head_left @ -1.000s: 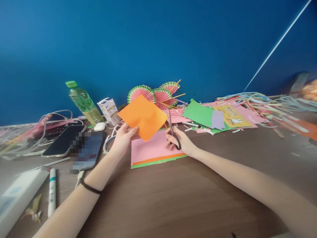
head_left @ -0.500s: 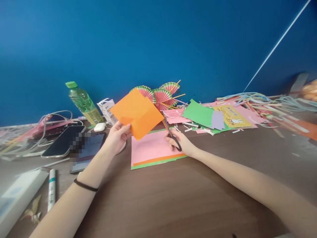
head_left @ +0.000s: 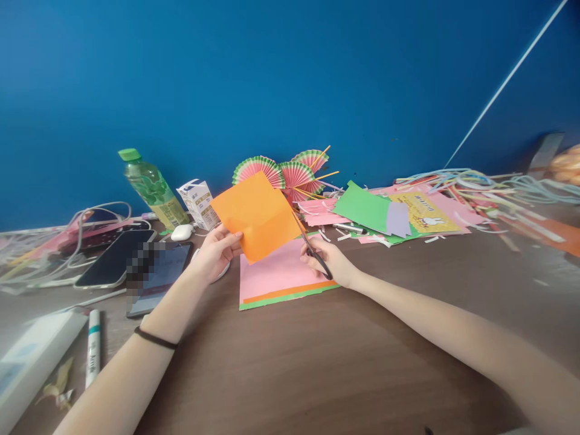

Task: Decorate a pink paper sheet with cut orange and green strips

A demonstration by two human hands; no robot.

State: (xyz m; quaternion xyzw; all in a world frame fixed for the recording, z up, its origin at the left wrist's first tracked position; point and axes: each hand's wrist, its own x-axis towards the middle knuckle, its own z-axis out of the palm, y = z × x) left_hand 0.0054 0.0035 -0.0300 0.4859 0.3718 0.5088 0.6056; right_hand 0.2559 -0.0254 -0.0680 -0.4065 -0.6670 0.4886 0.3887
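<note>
My left hand (head_left: 218, 251) pinches the lower left corner of an orange sheet of paper (head_left: 257, 217), holding it tilted above the table. In my right hand (head_left: 330, 261) is a pair of dark-handled scissors (head_left: 319, 258), its blades along the right edge of the orange sheet; whether they are parted I cannot tell. Under both hands a pink sheet (head_left: 276, 275) lies on the table, with an orange strip (head_left: 281, 293) and a green border (head_left: 287, 300) along its near edge.
Folded paper fans (head_left: 294, 175) stand against the blue wall behind. A bottle (head_left: 154, 187), a small carton (head_left: 198, 204), a white earphone case (head_left: 182, 232) and phones (head_left: 118, 260) are on the left. Green paper (head_left: 365, 208), a yellow booklet (head_left: 421, 211) and loose strips lie right. A marker (head_left: 93, 347) lies near left.
The orange sheet has turned and dropped slightly to the right, so its right edge lies along the scissors. More of the left fan shows. Both hands have barely moved.
</note>
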